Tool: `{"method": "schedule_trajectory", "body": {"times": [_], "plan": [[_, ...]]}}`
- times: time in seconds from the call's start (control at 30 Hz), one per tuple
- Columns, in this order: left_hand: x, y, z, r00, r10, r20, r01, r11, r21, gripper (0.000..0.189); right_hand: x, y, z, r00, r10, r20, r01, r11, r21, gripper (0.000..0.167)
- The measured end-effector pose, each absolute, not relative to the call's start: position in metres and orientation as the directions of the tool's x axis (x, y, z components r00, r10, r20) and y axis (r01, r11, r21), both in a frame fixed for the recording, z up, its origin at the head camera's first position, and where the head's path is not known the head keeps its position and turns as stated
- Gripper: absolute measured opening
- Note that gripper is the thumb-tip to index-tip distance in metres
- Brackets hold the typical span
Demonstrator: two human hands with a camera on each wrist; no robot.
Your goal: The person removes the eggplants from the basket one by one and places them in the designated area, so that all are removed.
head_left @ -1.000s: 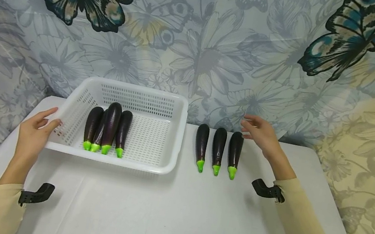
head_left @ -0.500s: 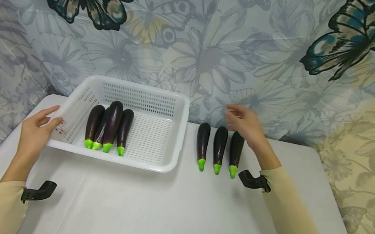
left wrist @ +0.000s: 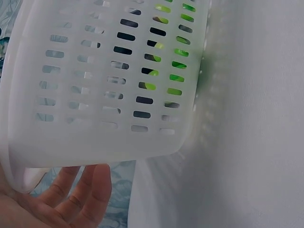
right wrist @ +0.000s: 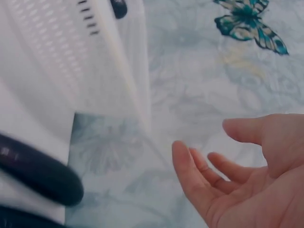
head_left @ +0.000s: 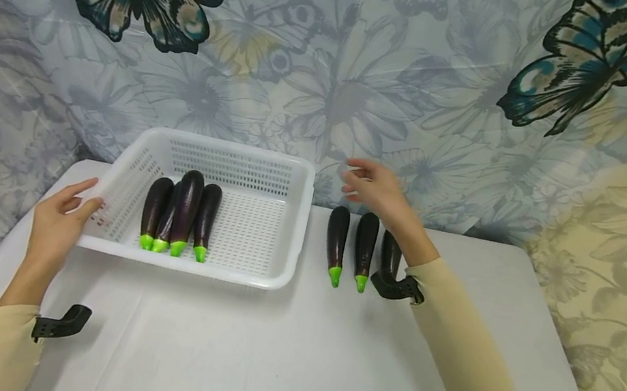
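Note:
My left hand [head_left: 54,227] grips the left end of a white plastic basket [head_left: 248,233], its thumb at the rim. In the left wrist view its fingers [left wrist: 97,194] show beside the perforated wall. Several dark purple eggplants [head_left: 187,209] with bright green stem ends lie side by side in the left half of the basket. Right of the basket, three more eggplants [head_left: 336,237] lie in a row on the table. Above their far ends hovers my right hand [head_left: 380,196], holding nothing, fingers loosely bent and thumb apart. Its forearm and wrist mount partly hide the rightmost eggplant.
A white cloth covers the table [head_left: 261,360]. Behind its far edge hangs a floral fabric backdrop [head_left: 365,107] printed with large butterflies. Black camera mounts [head_left: 62,323] sit on both wrists.
My right hand has moved left, from beside the rightmost eggplant to above the far ends of the row. The left hand, basket and eggplants stay in place.

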State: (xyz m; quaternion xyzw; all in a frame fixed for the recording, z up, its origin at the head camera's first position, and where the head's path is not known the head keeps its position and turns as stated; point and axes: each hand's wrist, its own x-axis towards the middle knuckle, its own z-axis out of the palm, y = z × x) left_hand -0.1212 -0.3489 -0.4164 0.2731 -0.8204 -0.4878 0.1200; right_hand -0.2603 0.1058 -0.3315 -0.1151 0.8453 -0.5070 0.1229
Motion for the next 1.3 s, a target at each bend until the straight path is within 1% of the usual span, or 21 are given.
{"method": "schedule_trajectory", "body": {"times": [0.2,0.3,0.47,0.6,1.0,1.17,1.3], "plan": [[-0.116,-0.352,-0.418,-0.813,-0.576,-0.082,-0.345,0.364,0.865,0.05,-0.263,0.072,-0.326,-0.929,-0.345,-0.134,-0.044,0.462,-0.886,0.05],[-0.117,-0.353,-0.419,-0.813,-0.577,-0.08,-0.341,0.36,0.868,0.049,-0.264,0.063,-0.327,-0.925,-0.347,-0.158,-0.021,0.46,-0.888,0.051],[-0.119,-0.352,-0.42,-0.812,-0.578,-0.077,-0.338,0.359,0.87,0.049,-0.262,0.05,-0.332,-0.913,-0.373,-0.165,-0.011,0.426,-0.905,0.052],[-0.12,-0.352,-0.42,-0.816,-0.573,-0.077,-0.334,0.357,0.872,0.049,-0.26,0.039,-0.333,-0.906,-0.38,-0.186,0.0,0.439,-0.898,0.053],[-0.118,-0.352,-0.421,-0.812,-0.578,-0.084,-0.337,0.345,0.876,0.049,-0.26,0.0,-0.341,-0.833,-0.428,-0.351,0.152,0.433,-0.888,0.061],[-0.12,-0.351,-0.418,-0.813,-0.577,-0.076,-0.337,0.36,0.87,0.049,-0.264,-0.012,-0.348,-0.801,-0.457,-0.387,0.202,0.402,-0.893,0.064],[-0.121,-0.35,-0.416,-0.815,-0.575,-0.074,-0.335,0.363,0.869,0.049,-0.266,-0.018,-0.353,-0.789,-0.456,-0.412,0.247,0.379,-0.892,0.066]]}}
